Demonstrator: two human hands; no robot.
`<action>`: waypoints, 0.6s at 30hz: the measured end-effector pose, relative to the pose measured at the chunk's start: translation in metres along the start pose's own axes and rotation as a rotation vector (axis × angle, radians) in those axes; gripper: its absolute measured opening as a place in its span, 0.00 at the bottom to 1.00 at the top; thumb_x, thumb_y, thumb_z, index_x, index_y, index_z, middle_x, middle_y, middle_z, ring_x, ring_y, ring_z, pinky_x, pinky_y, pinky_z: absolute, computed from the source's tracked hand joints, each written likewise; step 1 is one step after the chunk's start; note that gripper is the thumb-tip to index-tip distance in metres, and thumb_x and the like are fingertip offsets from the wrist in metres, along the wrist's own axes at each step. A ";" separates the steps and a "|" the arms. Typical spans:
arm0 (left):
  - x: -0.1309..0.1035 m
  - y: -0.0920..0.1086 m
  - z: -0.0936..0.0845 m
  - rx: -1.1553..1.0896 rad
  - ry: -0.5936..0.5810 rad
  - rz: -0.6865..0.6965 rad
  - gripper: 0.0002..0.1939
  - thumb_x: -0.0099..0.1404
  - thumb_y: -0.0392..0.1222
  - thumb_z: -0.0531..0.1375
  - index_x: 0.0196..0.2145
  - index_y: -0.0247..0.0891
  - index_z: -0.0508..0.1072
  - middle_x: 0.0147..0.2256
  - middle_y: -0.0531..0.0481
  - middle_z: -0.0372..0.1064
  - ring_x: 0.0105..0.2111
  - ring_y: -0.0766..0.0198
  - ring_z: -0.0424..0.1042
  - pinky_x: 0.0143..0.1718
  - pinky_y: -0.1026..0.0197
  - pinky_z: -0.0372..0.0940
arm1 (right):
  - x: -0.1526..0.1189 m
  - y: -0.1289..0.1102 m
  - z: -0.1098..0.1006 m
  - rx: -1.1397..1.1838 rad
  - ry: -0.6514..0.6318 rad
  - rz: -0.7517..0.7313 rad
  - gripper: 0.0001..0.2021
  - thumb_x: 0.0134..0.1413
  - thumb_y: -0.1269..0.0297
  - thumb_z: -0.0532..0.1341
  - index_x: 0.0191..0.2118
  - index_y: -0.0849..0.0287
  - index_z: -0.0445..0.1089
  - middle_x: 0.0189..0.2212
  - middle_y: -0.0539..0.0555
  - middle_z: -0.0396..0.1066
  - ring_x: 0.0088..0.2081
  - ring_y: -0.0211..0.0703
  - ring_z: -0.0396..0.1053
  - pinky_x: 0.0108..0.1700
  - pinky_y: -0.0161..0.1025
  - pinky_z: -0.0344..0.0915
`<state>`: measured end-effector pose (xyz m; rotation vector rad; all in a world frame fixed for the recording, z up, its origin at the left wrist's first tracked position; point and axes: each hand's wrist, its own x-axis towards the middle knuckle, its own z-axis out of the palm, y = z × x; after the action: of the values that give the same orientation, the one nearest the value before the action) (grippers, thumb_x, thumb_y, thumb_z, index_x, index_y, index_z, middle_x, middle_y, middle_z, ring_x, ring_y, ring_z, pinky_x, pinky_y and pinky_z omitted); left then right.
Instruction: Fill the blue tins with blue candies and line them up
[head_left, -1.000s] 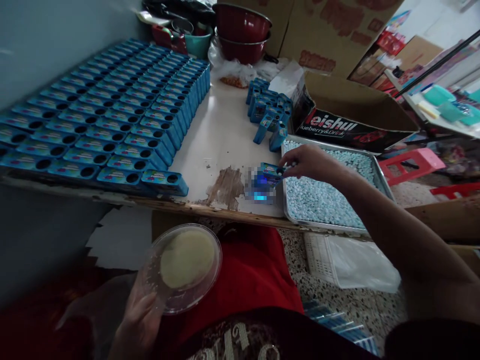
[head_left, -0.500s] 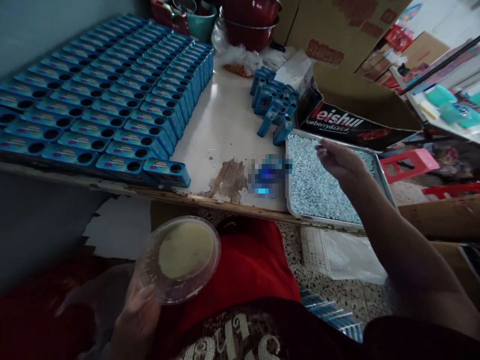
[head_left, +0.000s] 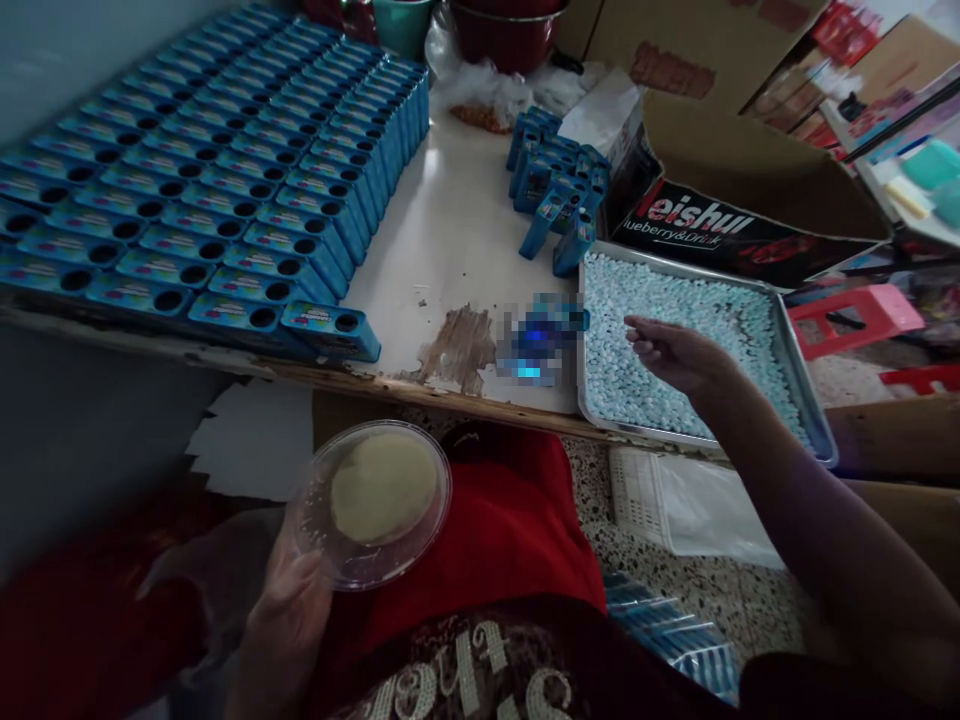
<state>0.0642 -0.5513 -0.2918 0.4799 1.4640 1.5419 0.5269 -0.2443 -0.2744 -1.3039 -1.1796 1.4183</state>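
Note:
At lower left, my left hand [head_left: 296,600] grips the rim of a round clear plastic container [head_left: 375,505] with a pale yellowish round patch inside. My right hand [head_left: 671,352] is above a metal tray [head_left: 821,445] of small pale blue pieces [head_left: 637,400], its fingers drawn together; whether anything is between them is too small to tell. Left of the tray, a blurred blue item [head_left: 541,340] lies by the table edge. Many blue boxes [head_left: 247,180] with dark round holes stand in rows at the left of the table.
A loose group of blue boxes [head_left: 559,190] stands behind the blurred item. An open black-printed carton [head_left: 750,215] is behind the tray. Dark red bowls [head_left: 506,35] and a plastic bag [head_left: 480,100] are at the back. A pink stool [head_left: 862,320] stands at right.
My right hand has moved slightly left and down over the tray, with its fingers together. The view has shifted a little; my left hand still holds the container.

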 end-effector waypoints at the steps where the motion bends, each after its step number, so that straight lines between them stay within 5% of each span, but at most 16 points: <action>1: -0.002 -0.001 0.001 -0.016 0.000 0.006 0.50 0.50 0.59 0.79 0.70 0.53 0.80 0.77 0.48 0.72 0.84 0.29 0.57 0.79 0.40 0.71 | -0.001 -0.011 0.005 -0.037 -0.034 -0.017 0.19 0.47 0.53 0.85 0.40 0.55 0.84 0.32 0.55 0.81 0.25 0.38 0.72 0.22 0.32 0.74; 9: -0.005 -0.001 0.012 -0.063 -0.022 0.052 0.44 0.53 0.56 0.77 0.68 0.50 0.83 0.75 0.47 0.74 0.84 0.30 0.58 0.80 0.38 0.69 | 0.004 -0.084 0.033 -0.642 -0.286 -0.206 0.10 0.54 0.52 0.83 0.36 0.50 0.89 0.28 0.55 0.82 0.30 0.52 0.83 0.36 0.51 0.85; 18: 0.004 0.001 -0.005 -0.092 -0.016 0.032 0.47 0.53 0.54 0.80 0.70 0.50 0.81 0.76 0.47 0.73 0.83 0.32 0.58 0.82 0.41 0.65 | 0.005 -0.114 0.043 -0.879 -0.191 -0.291 0.11 0.61 0.51 0.80 0.39 0.52 0.87 0.28 0.53 0.82 0.30 0.51 0.84 0.39 0.49 0.82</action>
<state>0.0585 -0.5508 -0.2931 0.4621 1.3723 1.6194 0.4827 -0.2216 -0.1628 -1.4768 -2.1661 0.8226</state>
